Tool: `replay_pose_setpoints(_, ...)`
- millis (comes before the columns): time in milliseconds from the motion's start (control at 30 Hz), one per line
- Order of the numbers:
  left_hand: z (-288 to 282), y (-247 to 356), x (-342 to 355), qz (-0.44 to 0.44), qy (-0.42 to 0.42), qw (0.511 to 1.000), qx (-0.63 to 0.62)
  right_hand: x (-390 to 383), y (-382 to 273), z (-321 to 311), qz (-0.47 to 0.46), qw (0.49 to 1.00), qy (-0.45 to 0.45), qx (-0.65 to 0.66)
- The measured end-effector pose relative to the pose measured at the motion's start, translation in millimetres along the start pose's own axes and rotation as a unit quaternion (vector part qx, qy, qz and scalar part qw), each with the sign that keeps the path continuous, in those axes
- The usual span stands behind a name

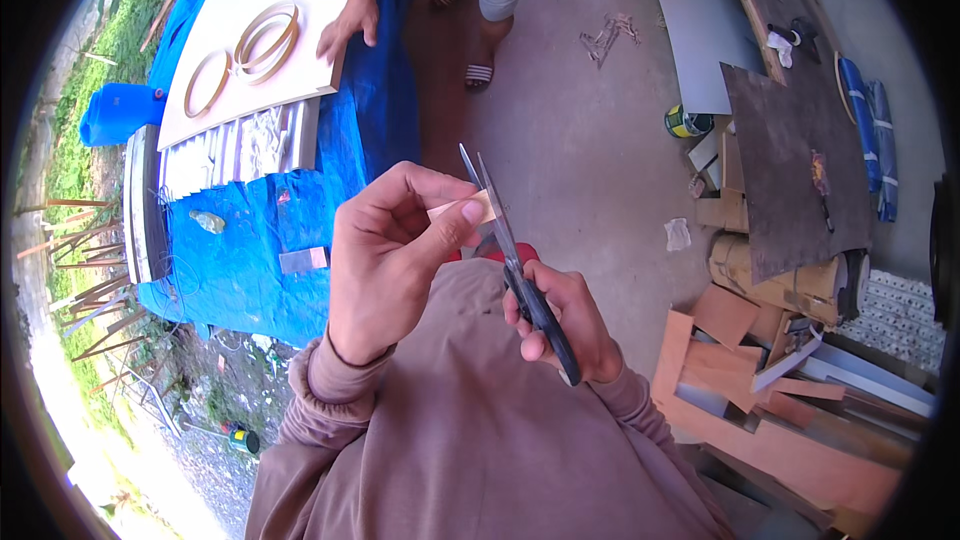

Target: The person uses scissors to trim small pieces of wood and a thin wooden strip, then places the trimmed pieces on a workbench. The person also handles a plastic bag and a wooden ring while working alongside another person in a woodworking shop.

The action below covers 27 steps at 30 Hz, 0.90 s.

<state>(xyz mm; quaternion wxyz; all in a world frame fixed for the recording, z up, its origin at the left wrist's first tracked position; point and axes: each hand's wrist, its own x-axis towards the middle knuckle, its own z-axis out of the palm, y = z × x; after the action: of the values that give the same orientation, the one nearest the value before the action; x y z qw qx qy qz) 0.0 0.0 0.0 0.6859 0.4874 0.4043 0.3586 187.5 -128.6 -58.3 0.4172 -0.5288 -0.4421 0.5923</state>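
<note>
The left hand (385, 250) pinched a short pale strip (486, 202) near the centre, its end at the slightly parted blades of the scissors (545, 315), which the right hand (582, 325) gripped. Cutting seemed unfinished — whether begun, I couldn't tell. Far left, coiled bands (294, 35) lay on a board (215, 15).

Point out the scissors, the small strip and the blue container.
Scissors (514, 268), head view: near the pivot.
Small strip (488, 203), head view: its end by the blades.
Blue container (116, 115), head view: its side wall.

Scissors (513, 265) in right grip (578, 325)
</note>
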Motion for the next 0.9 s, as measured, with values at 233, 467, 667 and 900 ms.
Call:
replay_pose_setpoints(233,-2.4,-5.0,-5.4,0.003,0.027,0.999,-0.027,3.1,0.8,10.4,-0.01,1.0,0.013,-0.018)
replay_pose_setpoints(467,-4.7,-9.2,-7.4,0.016,0.024,0.999,-0.026,0.6,0.6,9.8,-0.028,0.995,0.019,-0.096)
replay_pose_setpoints(667,-3.4,-9.0,-6.2,0.004,0.035,0.999,-0.033,0.1,4.9,4.2,-0.042,0.99,0.012,-0.137)
replay_pose_setpoints(900,-2.1,-8.0,-2.6,-0.002,0.034,0.999,-0.019,1.8,8.9,8.3,-0.072,0.988,0.036,-0.134)
